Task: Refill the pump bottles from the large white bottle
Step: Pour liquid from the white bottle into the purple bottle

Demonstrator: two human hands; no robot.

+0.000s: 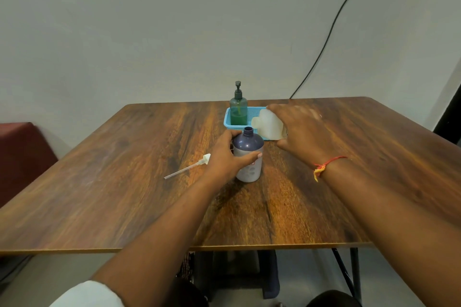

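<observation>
A purple pump bottle point(249, 149) stands upright on the wooden table point(124, 182) with its neck open and no pump in it. My left hand point(224, 157) is wrapped around its body. Its white pump head with the long tube point(188, 168) lies flat on the table to the left. The large white bottle point(268, 126) is tilted with its top toward the purple bottle's neck, and my right hand point(301, 129) grips it from above. A green pump bottle point(238, 111) with its pump fitted stands in a blue basket point(228, 122) behind.
The blue basket sits near the table's far edge, against a plain wall. A black cable point(331, 32) hangs down the wall at the right. A dark red seat point(22, 152) is at the left, and the table's legs show below the near edge.
</observation>
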